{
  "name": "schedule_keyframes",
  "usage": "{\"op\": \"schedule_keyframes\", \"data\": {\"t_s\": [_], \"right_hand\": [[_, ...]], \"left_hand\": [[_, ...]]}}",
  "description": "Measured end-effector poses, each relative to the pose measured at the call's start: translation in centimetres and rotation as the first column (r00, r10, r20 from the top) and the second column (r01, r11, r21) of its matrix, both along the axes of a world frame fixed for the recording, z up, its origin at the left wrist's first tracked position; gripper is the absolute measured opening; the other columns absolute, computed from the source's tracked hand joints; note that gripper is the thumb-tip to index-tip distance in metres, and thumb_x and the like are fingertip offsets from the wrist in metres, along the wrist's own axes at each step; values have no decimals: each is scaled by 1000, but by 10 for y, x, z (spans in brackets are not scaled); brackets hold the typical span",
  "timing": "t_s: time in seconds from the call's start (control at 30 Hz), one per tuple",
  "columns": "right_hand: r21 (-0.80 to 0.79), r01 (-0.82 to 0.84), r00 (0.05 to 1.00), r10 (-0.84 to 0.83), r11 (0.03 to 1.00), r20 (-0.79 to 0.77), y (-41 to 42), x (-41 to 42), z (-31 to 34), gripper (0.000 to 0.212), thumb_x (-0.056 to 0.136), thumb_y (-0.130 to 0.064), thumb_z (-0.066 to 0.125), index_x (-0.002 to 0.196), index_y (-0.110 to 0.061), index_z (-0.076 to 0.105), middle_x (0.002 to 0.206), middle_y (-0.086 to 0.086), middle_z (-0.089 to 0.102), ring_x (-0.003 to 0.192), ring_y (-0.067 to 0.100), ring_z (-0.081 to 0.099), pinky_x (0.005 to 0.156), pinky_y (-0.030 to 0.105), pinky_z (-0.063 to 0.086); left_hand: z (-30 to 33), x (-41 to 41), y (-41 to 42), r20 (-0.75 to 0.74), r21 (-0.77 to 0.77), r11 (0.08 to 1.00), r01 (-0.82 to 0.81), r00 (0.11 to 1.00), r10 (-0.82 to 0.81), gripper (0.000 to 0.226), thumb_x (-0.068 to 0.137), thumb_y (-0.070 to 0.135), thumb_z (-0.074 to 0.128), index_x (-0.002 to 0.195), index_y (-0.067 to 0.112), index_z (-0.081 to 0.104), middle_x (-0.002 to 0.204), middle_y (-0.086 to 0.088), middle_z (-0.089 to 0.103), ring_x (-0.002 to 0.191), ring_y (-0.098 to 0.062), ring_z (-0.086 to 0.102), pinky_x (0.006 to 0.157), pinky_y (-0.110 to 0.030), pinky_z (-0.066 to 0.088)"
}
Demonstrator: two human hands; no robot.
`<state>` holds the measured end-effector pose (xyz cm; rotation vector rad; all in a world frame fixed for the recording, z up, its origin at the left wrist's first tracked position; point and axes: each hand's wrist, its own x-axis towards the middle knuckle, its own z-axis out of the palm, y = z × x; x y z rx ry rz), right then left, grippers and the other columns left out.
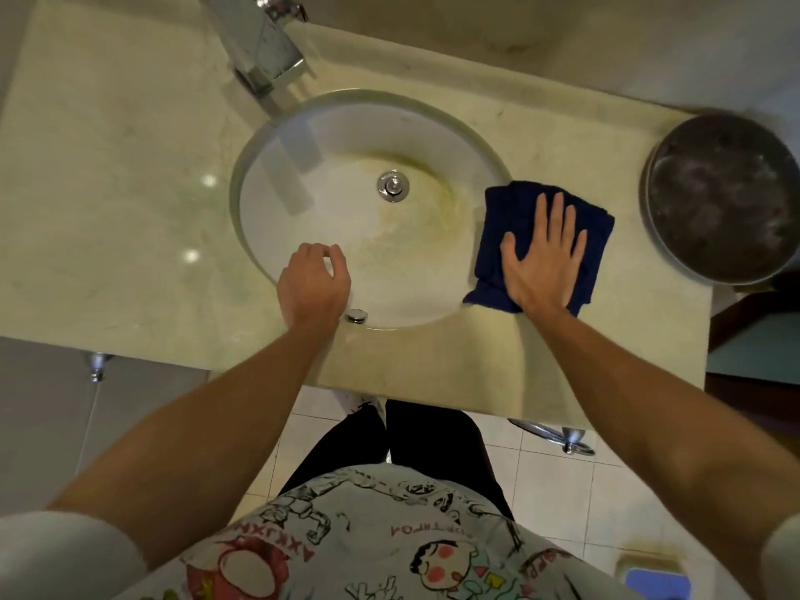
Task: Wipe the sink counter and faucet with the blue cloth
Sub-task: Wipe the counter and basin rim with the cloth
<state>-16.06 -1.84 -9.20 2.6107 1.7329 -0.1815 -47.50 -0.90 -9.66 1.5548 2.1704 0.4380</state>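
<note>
The right hand (pixel 543 257) lies flat, fingers straight and spread, pressing the folded blue cloth (pixel 541 242) onto the counter (pixel 130 166) at 3 o'clock of the basin (pixel 363 210), its left edge overlapping the rim. The left hand (pixel 314 283) rests loosely curled on the rim at 7 o'clock, holding nothing. To wipe well, keep the palm's weight even and sweep in overlapping passes towards the metal bowl (pixel 723 197) at 3 o'clock. The faucet (pixel 264 54), at 11 o'clock, looks untouched.

single head-worn wide-angle view, looking steeply down from above, close over the sink (pixel 268 270) and counter (pixel 112 175), own torso and floor at bottom edge
</note>
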Motion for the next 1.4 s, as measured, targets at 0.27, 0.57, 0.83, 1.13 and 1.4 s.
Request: {"op": "schedule_keyframes", "data": {"t_s": [0.27, 0.57, 0.83, 1.13, 1.4], "right_hand": [[37, 75, 995, -72, 997, -63, 94, 26, 0, 75, 101, -60, 18, 164, -21, 11, 172, 3, 8, 158, 24, 5, 127, 50, 4], [84, 112, 991, -105, 990, -88, 179, 55, -1, 78, 98, -60, 17, 164, -20, 12, 172, 5, 10, 158, 26, 9, 127, 51, 4], [74, 45, 995, -38, 996, -89, 140, 49, -3, 76, 100, -58, 15, 164, -17, 11, 171, 7, 10, 158, 27, 8, 127, 50, 6], [-2, 80, 995, -80, 997, -59, -49, -22, 6, 75, 102, -55, 28, 164, -16, 12, 170, 9, 15, 157, 28, 15, 127, 50, 11], [145, 96, 929, -37, 985, -368, -68, 5, 42, 52, 103, -37, 41, 152, -18, 41, 154, 7, 44, 140, 30, 39, 116, 48, 30]], "left_hand": [[-2, 0, 1, -45, -76, 997, -1, 999, -2, 37, 101, 47, 41, 101, 20, 68, 105, 6, 69, 89, -19, 66, 85, -43, 53], [-1, 1, 2, -55, -73, 997, 26, 998, -30, 36, 101, 46, 42, 98, 21, 69, 102, 9, 67, 87, -15, 65, 79, -39, 55], [0, 1, 1, -88, -81, 995, 59, 994, -66, 39, 102, 46, 39, 95, 21, 68, 106, 6, 67, 85, -18, 65, 77, -35, 52], [-3, -1, 0, -85, -88, 993, 82, 992, -89, 39, 99, 43, 40, 84, 18, 67, 93, 2, 68, 81, -25, 63, 72, -32, 41], [9, 6, 5, 24, -175, 982, 76, 997, -73, 20, 88, 34, 50, 80, 22, 63, 88, 1, 68, 86, -28, 64, 74, -33, 47]]}}
